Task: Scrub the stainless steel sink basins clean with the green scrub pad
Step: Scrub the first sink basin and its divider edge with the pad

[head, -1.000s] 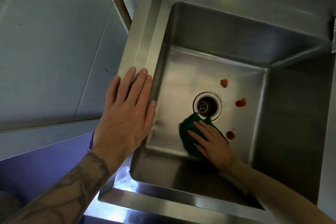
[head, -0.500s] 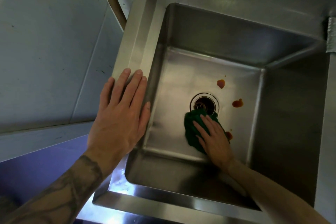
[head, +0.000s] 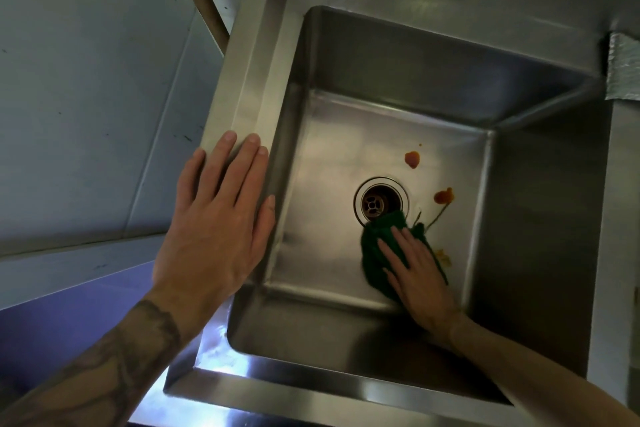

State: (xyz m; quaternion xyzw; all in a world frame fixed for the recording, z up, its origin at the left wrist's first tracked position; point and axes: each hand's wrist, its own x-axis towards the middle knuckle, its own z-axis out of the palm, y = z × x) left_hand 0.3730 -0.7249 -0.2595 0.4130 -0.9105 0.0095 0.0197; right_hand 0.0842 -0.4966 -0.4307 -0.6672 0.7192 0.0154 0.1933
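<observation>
Down in stainless sink basin [head: 329, 135], pressing green scrub pad [head: 375, 246] at drain [head: 380, 202] edge with flat right hand [head: 420, 274]; resting flat left hand [head: 214, 229] on rim [head: 249, 80].

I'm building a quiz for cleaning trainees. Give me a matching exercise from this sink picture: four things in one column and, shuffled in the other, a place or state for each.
Things
1. left hand
2. right hand
3. drain
4. round red stain

Places or states
A. set in the middle of the basin floor
B. lying flat on the sink rim
C. pressing the green scrub pad down with straight fingers
D. on the floor beyond the drain, unsmeared

Pairs: 1-B, 2-C, 3-A, 4-D
</observation>
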